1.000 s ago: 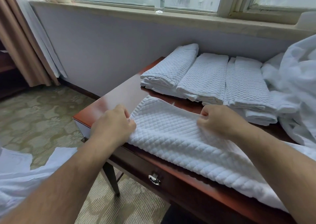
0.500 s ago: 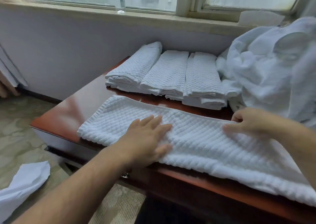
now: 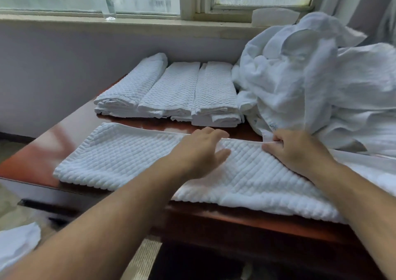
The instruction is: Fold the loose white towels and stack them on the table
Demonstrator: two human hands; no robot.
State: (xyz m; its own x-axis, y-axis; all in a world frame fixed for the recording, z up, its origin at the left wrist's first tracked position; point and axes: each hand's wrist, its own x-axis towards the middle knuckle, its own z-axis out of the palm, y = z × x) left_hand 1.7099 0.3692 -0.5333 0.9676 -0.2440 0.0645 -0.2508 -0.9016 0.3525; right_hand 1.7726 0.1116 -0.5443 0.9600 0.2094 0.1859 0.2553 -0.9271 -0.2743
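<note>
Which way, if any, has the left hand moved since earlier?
Yes: left hand slid right along the towel, from its left end to in front of the rightmost folded stack.

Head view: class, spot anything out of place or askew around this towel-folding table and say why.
A white cloth lies on the floor, lower left, off the table. The leftmost folded stack sits angled against its two straight neighbours. The flat towel overhangs the table's front edge at right.
</note>
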